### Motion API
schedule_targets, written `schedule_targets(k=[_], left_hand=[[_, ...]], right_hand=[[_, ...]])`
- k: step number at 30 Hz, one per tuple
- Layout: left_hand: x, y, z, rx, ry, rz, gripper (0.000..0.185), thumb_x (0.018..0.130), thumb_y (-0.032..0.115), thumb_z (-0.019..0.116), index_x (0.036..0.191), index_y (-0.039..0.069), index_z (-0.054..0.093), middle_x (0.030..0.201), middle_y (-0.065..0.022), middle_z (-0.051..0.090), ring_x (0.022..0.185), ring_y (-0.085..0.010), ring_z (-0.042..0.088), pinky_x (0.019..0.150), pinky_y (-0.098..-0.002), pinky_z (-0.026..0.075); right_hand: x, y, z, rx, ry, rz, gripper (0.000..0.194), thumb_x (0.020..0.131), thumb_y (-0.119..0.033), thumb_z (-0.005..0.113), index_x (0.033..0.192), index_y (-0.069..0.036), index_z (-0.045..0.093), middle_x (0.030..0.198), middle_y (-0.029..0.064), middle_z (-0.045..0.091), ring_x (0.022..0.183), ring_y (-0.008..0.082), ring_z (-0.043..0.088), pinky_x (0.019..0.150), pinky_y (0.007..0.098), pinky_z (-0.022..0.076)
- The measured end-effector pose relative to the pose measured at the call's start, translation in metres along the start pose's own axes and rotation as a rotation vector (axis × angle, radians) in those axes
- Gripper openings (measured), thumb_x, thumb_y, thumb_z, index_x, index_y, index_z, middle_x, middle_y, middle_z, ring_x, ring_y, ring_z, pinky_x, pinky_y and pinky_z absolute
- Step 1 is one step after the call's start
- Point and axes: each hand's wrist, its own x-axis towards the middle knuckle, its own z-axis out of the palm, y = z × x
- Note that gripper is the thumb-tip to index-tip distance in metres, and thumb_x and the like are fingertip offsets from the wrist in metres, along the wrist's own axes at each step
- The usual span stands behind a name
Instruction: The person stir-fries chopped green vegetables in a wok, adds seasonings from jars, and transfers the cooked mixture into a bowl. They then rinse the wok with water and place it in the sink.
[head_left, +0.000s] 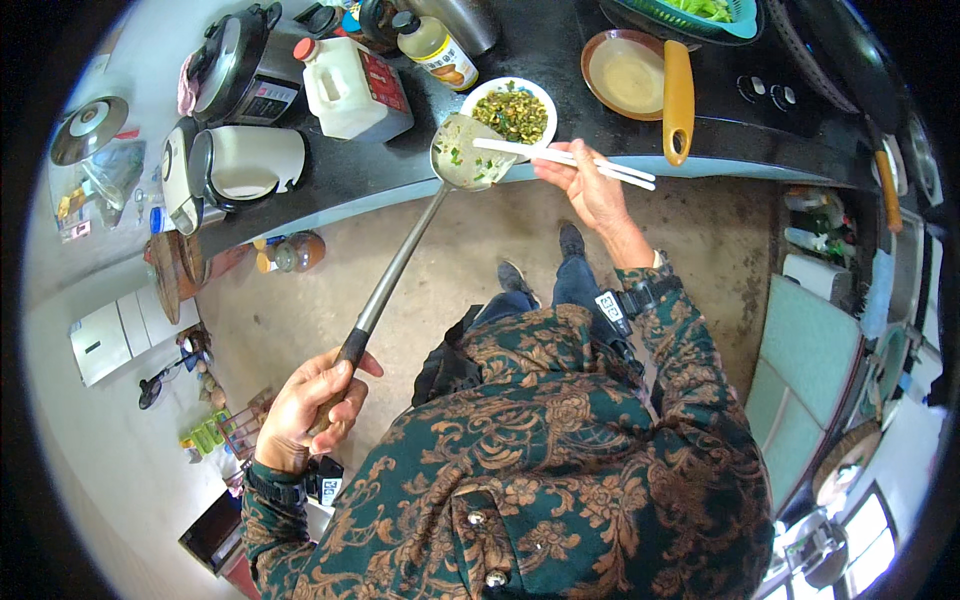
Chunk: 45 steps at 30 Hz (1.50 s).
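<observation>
My left hand (319, 409) grips the dark handle end of a long metal wok spatula (401, 262). Its broad blade, with bits of green and red food stuck on it, reaches the near left side of a white bowl (552, 112). Chopped green and yellowish food (511, 114) fills the bowl. My right hand (589, 184) holds a pair of white chopsticks (555, 155), whose tips lie over the spatula's blade. Whether the tips touch the blade, I cannot tell.
Behind the bowl stand a seasoning bottle (439, 52) and a white plastic jug (352, 94). Farther left are a white appliance (251, 161) and a pressure cooker (251, 67). A pan with a yellow handle (678, 105) lies right, near stove knobs (766, 93) and a teal basket (739, 19).
</observation>
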Motion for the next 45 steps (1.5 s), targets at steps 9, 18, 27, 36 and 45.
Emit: schedule_targets(k=[9, 18, 27, 36, 45], left_hand=[[0.004, -0.006, -0.018, 0.079, 0.024, 0.067, 0.034, 0.1, 0.027, 0.052, 0.112, -0.004, 0.05, 0.056, -0.001, 0.042, 0.03, -0.0064, 0.039, 0.026, -0.0191, 0.028], [0.022, -0.005, -0.028, 0.073, -0.049, 0.102, 0.033, 0.101, 0.027, 0.05, 0.112, -0.004, 0.05, 0.057, -0.0008, 0.042, 0.031, -0.0072, 0.039, 0.026, -0.0198, 0.028], [0.033, 0.0, -0.037, 0.163, -0.077, 0.128, 0.033, 0.101, 0.028, 0.051, 0.113, -0.003, 0.05, 0.057, -0.0008, 0.043, 0.031, -0.0076, 0.04, 0.027, -0.0201, 0.028], [0.032, -0.009, -0.035, 0.383, -0.022, 0.184, 0.032, 0.099, 0.026, 0.053, 0.113, -0.002, 0.051, 0.055, 0.0004, 0.039, 0.03, -0.007, 0.034, 0.028, -0.0207, 0.027], [0.029, -0.019, -0.054, 0.258, -0.124, 0.141, 0.031, 0.1, 0.026, 0.052, 0.113, -0.001, 0.051, 0.057, 0.0013, 0.043, 0.032, -0.0073, 0.041, 0.028, -0.0202, 0.029]], right_hand=[[-0.019, 0.004, 0.005, -0.061, 0.184, -0.098, 0.037, 0.104, -0.026, 0.041, 0.11, 0.007, 0.055, 0.107, 0.025, 0.065, 0.099, 0.0329, 0.068, 0.089, 0.042, 0.0573], [-0.026, 0.001, 0.005, -0.026, 0.176, -0.148, 0.039, 0.103, -0.029, 0.044, 0.11, 0.008, 0.055, 0.107, 0.0248, 0.064, 0.101, 0.0343, 0.067, 0.091, 0.0433, 0.0569], [-0.032, 0.007, -0.007, -0.058, 0.145, -0.143, 0.037, 0.103, -0.028, 0.046, 0.108, 0.006, 0.057, 0.107, 0.023, 0.065, 0.102, 0.0345, 0.066, 0.089, 0.0431, 0.057], [-0.034, -0.002, 0.014, 0.123, 0.179, -0.282, 0.037, 0.103, -0.029, 0.045, 0.108, 0.005, 0.057, 0.105, 0.0225, 0.065, 0.102, 0.0334, 0.066, 0.09, 0.0418, 0.0573], [-0.012, 0.015, 0.026, 0.081, 0.333, -0.408, 0.034, 0.102, -0.028, 0.048, 0.11, 0.005, 0.055, 0.107, 0.0231, 0.063, 0.101, 0.0329, 0.066, 0.092, 0.0436, 0.0564]])
